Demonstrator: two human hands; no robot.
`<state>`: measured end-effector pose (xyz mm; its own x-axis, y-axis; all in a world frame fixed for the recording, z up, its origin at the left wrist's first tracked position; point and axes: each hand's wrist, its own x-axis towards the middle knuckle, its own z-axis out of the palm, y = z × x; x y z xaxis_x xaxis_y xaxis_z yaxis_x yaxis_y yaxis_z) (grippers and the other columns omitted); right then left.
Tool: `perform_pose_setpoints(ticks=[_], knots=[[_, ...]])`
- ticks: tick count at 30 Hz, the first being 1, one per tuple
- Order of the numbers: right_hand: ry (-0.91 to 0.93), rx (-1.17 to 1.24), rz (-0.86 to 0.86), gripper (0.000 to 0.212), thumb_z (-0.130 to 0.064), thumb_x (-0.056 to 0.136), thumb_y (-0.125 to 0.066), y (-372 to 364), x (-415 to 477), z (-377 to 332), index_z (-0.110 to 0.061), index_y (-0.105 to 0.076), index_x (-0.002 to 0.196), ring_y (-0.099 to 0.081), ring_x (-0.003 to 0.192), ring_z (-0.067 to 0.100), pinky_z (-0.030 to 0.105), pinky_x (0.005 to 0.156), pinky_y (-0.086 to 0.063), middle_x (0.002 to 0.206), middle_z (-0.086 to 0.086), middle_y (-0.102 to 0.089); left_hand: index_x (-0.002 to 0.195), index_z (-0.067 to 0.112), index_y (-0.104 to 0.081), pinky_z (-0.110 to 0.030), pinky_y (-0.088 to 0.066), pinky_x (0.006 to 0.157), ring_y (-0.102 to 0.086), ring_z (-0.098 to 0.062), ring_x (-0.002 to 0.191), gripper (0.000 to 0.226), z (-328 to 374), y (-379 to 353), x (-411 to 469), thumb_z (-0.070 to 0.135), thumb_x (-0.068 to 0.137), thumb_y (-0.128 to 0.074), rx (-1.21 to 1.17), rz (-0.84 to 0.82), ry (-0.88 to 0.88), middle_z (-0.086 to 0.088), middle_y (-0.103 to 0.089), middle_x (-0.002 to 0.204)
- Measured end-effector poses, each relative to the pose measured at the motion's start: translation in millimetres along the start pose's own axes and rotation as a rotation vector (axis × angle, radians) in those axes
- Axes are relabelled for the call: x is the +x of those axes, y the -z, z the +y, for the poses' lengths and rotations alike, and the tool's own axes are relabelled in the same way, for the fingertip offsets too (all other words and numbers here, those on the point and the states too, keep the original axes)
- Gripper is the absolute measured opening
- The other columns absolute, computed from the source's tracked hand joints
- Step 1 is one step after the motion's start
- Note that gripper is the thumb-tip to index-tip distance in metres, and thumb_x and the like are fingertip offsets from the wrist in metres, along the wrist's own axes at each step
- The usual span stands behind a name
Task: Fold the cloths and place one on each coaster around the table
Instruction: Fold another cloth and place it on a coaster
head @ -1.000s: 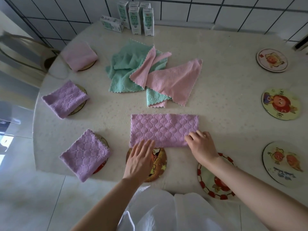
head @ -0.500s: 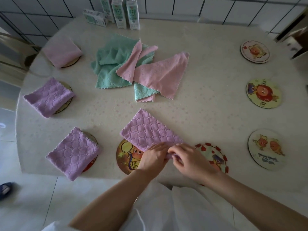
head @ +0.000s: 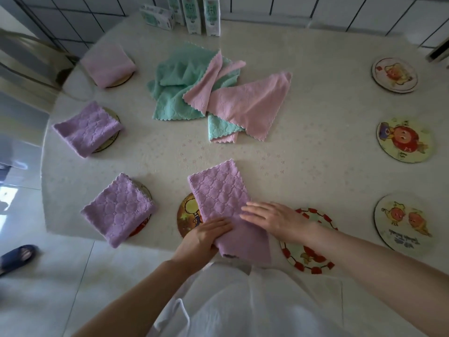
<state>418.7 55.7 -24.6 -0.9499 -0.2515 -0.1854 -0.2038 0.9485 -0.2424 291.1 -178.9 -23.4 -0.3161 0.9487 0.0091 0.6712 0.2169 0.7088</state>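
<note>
Her left hand (head: 206, 235) grips the near edge of the purple cloth (head: 218, 193); the right hand (head: 274, 218) lies flat on it, fingers straight, beside a coaster (head: 185, 216).

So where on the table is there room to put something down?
Bare table lies between the cloth pile and the three uncovered right coasters, and between the pile and the purple cloth under the left hand and right hand. The left edge is crowded with covered coasters.

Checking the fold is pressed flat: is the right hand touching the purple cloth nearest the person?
Touching. The head view shows the right hand lying flat on the purple cloth, straight fingers overlapping its near half.
</note>
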Motion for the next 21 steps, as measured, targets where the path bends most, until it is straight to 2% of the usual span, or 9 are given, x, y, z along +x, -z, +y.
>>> perform_pose_setpoints(ticks=[5, 8, 9, 11, 13, 15, 17, 18, 21], knots=[[-0.013, 0.082, 0.01, 0.06, -0.003, 0.079, -0.06, -6.1, -0.1, 5.4, -0.024, -0.045, 0.133, -0.057, 0.116, 0.021, 0.034, 0.086, -0.055, 0.128, 0.005, -0.058, 0.118, 0.013, -0.067, -0.016, -0.044, 0.097, -0.062, -0.01, 0.111, 0.053, -0.9, 5.7, -7.8, -0.003, 0.069, -0.054, -0.035, 0.021, 0.108, -0.003, -0.067, 0.121], [-0.171, 0.345, 0.003, 0.052, -0.012, 0.078, -0.061, 4.3, 8.5, 3.6, -0.023, -0.054, 0.128, -0.058, 0.113, 0.015, 0.033, 0.088, -0.053, 0.125, -0.001, -0.06, 0.112, 0.013, -0.07, -0.005, -0.044, 0.083, -0.062, 0.003, 0.094, 0.044, 0.4, 9.6, -3.8, 0.0, 0.07, -0.064, -0.111, 0.063, 0.207, 0.006, -0.071, 0.104], [-0.262, 0.47, -0.016, 0.045, -0.015, 0.081, -0.059, 11.0, 12.3, 3.3, -0.023, -0.057, 0.125, -0.058, 0.109, 0.011, 0.029, 0.089, -0.051, 0.122, -0.005, -0.061, 0.11, 0.015, -0.072, -0.006, -0.045, 0.077, -0.063, 0.004, 0.087, 0.04, 0.3, 11.5, -0.7, 0.004, 0.071, -0.069, -0.142, 0.065, 0.276, 0.008, -0.072, 0.097], [-0.428, 0.703, 0.022, 0.027, -0.01, 0.084, -0.056, 23.7, 22.8, 5.6, -0.026, -0.065, 0.104, -0.06, 0.09, 0.008, 0.018, 0.076, -0.048, 0.1, -0.006, -0.067, 0.102, 0.017, -0.074, -0.021, -0.051, 0.068, -0.063, -0.005, 0.074, 0.027, -0.6, 17.5, 9.9, 0.008, 0.076, -0.072, -0.177, 0.087, 0.457, 0.004, -0.073, 0.085], [-0.53, 0.809, 0.114, 0.026, -0.002, 0.081, -0.055, 28.7, 37.1, 13.0, -0.026, -0.064, 0.084, -0.059, 0.076, 0.012, 0.02, 0.063, -0.043, 0.08, 0.0, -0.067, 0.087, 0.012, -0.074, -0.029, -0.048, 0.058, -0.057, -0.012, 0.063, 0.009, -6.0, 23.8, 24.9, 0.011, 0.08, -0.068, -0.23, 0.149, 0.629, -0.001, -0.069, 0.072], [-0.6, 0.849, 0.137, 0.019, -0.004, 0.083, -0.055, 27.7, 54.8, 20.5, -0.019, -0.065, 0.088, -0.062, 0.079, 0.017, 0.027, 0.065, -0.044, 0.083, 0.003, -0.069, 0.076, 0.004, -0.067, -0.028, -0.045, 0.052, -0.054, -0.015, 0.059, 0.019, -11.0, 31.3, 42.6, 0.02, 0.085, -0.063, -0.392, 0.209, 0.776, -0.005, -0.064, 0.066], [-0.708, 0.891, 0.111, 0.011, -0.016, 0.089, -0.054, 24.6, 72.5, 23.4, -0.013, -0.064, 0.094, -0.063, 0.082, 0.022, 0.032, 0.067, -0.046, 0.088, 0.004, -0.068, 0.077, 0.004, -0.064, -0.025, -0.05, 0.047, -0.059, -0.017, 0.058, 0.024, -13.7, 38.3, 58.3, 0.022, 0.091, -0.059, -0.57, 0.238, 0.912, -0.009, -0.064, 0.068], [-0.771, 0.896, 0.084, 0.015, -0.024, 0.092, -0.053, 22.0, 79.4, 23.1, -0.012, -0.063, 0.093, -0.061, 0.079, 0.021, 0.033, 0.066, -0.046, 0.085, 0.003, -0.066, 0.08, 0.004, -0.063, -0.026, -0.053, 0.046, -0.062, -0.019, 0.06, 0.025, -14.7, 40.3, 63.6, 0.024, 0.093, -0.058, -0.642, 0.246, 0.977, -0.011, -0.065, 0.072], [-0.904, 0.822, 0.008, 0.031, -0.033, 0.094, -0.051, 14.6, 88.3, 19.1, -0.01, -0.048, 0.073, -0.046, 0.062, 0.019, 0.029, 0.052, -0.031, 0.063, 0.0, -0.047, 0.083, 0.007, -0.063, -0.043, -0.06, 0.061, -0.069, -0.034, 0.079, 0.031, -23.9, 36.5, 69.0, 0.035, 0.094, -0.055, -0.857, 0.272, 1.153, -0.02, -0.069, 0.09]])
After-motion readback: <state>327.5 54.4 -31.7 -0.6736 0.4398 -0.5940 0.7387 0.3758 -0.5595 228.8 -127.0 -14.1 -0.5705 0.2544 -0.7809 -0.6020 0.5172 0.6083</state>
